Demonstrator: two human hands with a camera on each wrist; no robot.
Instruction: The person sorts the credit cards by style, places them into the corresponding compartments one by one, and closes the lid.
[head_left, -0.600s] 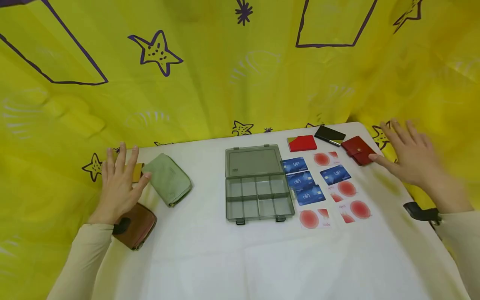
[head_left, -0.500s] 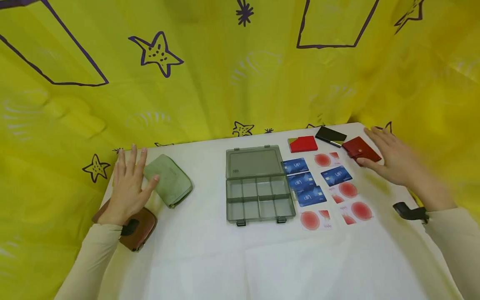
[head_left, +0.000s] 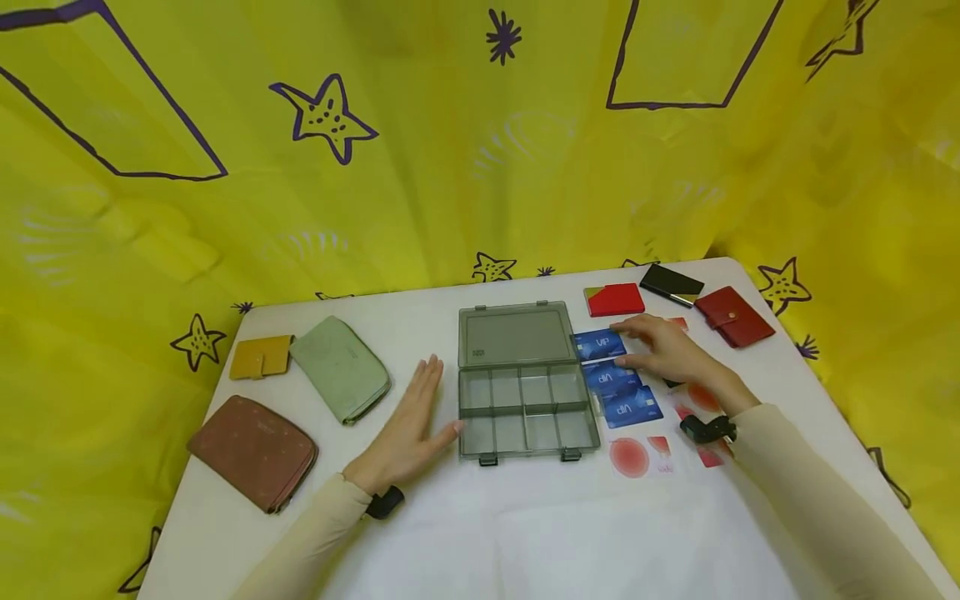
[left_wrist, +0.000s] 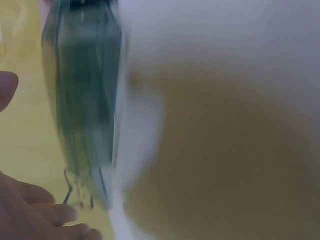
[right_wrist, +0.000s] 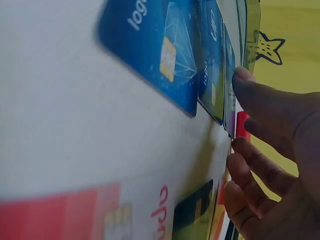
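Note:
A grey-green translucent compartment box (head_left: 517, 335) lies with its lid folded back on the white table. My left hand (head_left: 408, 429) hovers just left of the box, fingers straight and thumb toward its lower left side. Right of the box, three blue VIP cards (head_left: 633, 407) lie in a column. Over the upper ones is my right hand (head_left: 667, 354), fingers loosely bent and thumb apart, holding nothing. In the right wrist view the thumb (right_wrist: 250, 90) is close to the far blue card; whether it touches cannot be told. Another blue card is mostly hidden under this hand.
White cards with red circles (head_left: 628, 458) lie right of and below the blue ones. Behind them are a red card case (head_left: 621, 300), a black case (head_left: 670, 282) and a red wallet (head_left: 738, 318). Yellow (head_left: 260, 357), green (head_left: 341, 369) and brown (head_left: 253, 452) wallets lie at left.
Both hands have moved inward: the left from over the wallets to beside the box, the right from the red wallet to over the blue cards. The view has tilted slightly up.

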